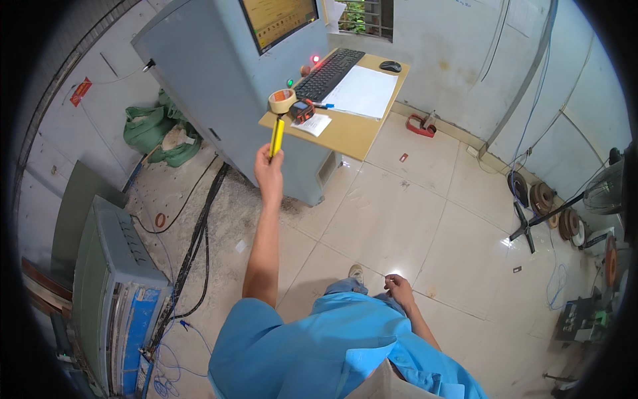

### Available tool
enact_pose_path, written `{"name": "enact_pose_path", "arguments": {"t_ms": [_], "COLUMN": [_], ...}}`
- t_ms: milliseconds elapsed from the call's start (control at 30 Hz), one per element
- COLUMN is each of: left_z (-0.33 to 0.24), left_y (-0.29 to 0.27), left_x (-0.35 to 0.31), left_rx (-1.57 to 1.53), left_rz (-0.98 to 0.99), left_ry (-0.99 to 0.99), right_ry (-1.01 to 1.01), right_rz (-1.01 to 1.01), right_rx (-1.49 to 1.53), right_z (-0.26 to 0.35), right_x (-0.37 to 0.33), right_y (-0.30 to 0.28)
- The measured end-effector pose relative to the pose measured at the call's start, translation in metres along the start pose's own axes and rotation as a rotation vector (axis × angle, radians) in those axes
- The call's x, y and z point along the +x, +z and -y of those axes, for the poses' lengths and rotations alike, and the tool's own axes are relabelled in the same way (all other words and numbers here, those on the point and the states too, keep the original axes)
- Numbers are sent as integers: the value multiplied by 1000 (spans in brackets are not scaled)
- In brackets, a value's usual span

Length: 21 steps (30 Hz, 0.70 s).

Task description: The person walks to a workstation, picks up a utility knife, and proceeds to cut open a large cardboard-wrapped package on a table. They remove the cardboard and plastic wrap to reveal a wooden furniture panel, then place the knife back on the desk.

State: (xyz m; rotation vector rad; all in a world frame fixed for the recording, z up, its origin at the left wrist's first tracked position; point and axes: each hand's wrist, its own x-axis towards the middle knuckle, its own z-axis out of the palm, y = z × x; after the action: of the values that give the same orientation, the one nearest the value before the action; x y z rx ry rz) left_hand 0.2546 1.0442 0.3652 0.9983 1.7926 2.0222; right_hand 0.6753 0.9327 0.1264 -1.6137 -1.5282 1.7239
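My left hand (268,176) is stretched forward, its fingers closed around a yellow utility knife (276,137). The knife points up and away toward the near left corner of a wooden shelf (345,141). At that corner are a roll of tan tape (282,102) and a black and orange tape measure (303,112). A small white slip of paper (312,125) lies by them, with a blue pen (324,105) just beyond. Down beside my thigh hangs my right hand (400,291), fingers loosely bent, with nothing visible in it.
A grey cabinet (219,100) with a screen (279,20) bears the shelf. A keyboard (330,73), mouse (390,66) and white sheets (364,92) lie there. Thick black cables (199,229) cross the floor at left. A red tape dispenser (421,125) and a fan stand (525,226) are at right.
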Motion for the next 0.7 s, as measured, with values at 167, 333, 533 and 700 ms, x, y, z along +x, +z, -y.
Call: {"name": "enact_pose_path", "arguments": {"t_ms": [167, 333, 533, 700], "left_z": [11, 18, 30, 37], "left_y": [18, 23, 36, 44], "left_x": [78, 119, 126, 107], "left_rx": [20, 82, 90, 103], "left_rz": [-32, -92, -107, -144], "left_ry": [8, 24, 56, 178], "right_ry": [13, 17, -265, -526], "right_rz": [-174, -272, -199, -118], "right_rx": [-207, 279, 218, 163], "right_z": [4, 53, 171, 294], "right_x": [34, 77, 136, 181], "right_y": [-26, -61, -109, -134]}}
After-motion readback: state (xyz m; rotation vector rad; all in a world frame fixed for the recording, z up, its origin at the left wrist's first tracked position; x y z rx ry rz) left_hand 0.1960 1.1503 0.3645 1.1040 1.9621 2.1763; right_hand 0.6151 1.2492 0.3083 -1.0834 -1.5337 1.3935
